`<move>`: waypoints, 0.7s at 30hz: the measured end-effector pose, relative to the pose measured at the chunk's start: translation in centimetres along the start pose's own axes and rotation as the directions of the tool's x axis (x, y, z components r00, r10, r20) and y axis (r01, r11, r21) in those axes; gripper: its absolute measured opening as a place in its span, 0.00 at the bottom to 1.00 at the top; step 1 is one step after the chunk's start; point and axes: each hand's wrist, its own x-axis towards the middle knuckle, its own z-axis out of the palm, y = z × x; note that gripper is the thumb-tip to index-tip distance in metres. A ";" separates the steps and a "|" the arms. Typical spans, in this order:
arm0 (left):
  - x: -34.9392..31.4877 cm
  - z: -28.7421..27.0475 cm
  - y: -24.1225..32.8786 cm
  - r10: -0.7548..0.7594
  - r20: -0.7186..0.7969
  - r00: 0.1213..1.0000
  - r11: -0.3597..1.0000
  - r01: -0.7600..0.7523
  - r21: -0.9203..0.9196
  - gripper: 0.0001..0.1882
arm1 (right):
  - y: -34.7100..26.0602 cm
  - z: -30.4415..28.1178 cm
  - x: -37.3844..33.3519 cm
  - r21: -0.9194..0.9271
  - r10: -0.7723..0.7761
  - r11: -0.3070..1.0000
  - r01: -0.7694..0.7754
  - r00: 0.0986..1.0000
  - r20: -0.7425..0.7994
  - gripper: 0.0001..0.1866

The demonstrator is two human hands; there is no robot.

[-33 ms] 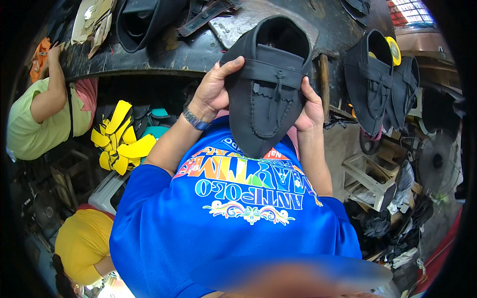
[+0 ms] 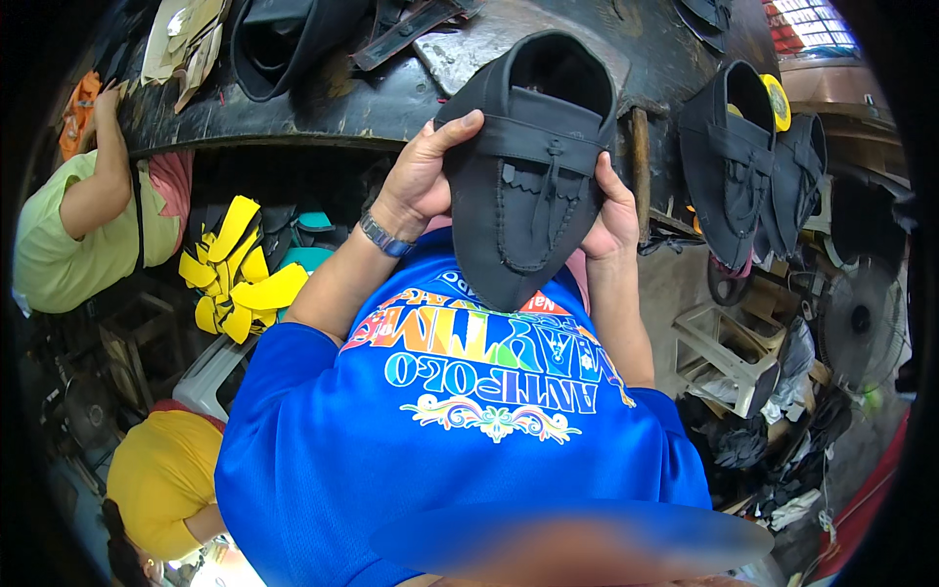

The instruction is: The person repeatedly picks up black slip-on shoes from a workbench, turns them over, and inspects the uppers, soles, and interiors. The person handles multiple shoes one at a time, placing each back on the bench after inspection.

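Observation:
A black loafer shoe upper (image 2: 474,215) is held up in front of my chest, its toe pointing down toward me. A strap with a small tassel crosses its front, above a scalloped fringe and a stitched seam. My left hand (image 2: 423,168) grips its left edge, thumb on the front and the other fingers mostly hidden behind. On the opposite edge, my right hand (image 2: 613,220) holds it the same way. More black shoe uppers (image 2: 726,166) hang at the table's right edge, and another black upper (image 2: 272,49) rests on the table at the far left.
The dark worktable (image 2: 323,119) spans the far side, with a metal plate (image 2: 450,54) and brown cut pieces (image 2: 181,44) on it. Yellow pieces (image 2: 240,279) are heaped below left. A stool (image 2: 729,367) and a fan (image 2: 861,318) stand right. Two people sit left.

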 end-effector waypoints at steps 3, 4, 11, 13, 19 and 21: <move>-0.7 1.2 0.3 0.049 -0.035 0.998 0.991 -0.044 0.129 0.18 | 0.0 0.0 0.1 -0.010 0.015 1.000 -0.014 1.000 0.026 0.21; -0.9 1.5 0.4 0.080 -0.033 0.996 0.979 -0.072 0.189 0.19 | 0.0 0.0 0.2 0.006 0.024 1.000 -0.024 0.999 0.033 0.21; -1.1 1.1 0.6 0.058 -0.044 0.997 0.991 -0.052 0.127 0.19 | 0.2 -0.4 0.4 0.028 0.031 0.999 -0.033 0.998 0.056 0.21; -0.9 0.5 0.3 0.049 -0.035 0.998 0.995 -0.046 0.089 0.18 | 0.2 -0.5 0.4 0.032 0.033 0.999 -0.035 0.997 0.063 0.22; -0.5 -0.4 -0.5 0.007 0.013 1.000 0.997 -0.006 -0.083 0.16 | 0.4 -0.6 0.6 0.051 0.048 0.997 -0.054 0.993 0.109 0.23; -0.4 -0.3 -0.4 0.002 -0.002 1.000 0.999 -0.002 -0.049 0.16 | 0.4 -0.7 0.6 0.030 0.038 0.999 -0.042 0.991 0.128 0.24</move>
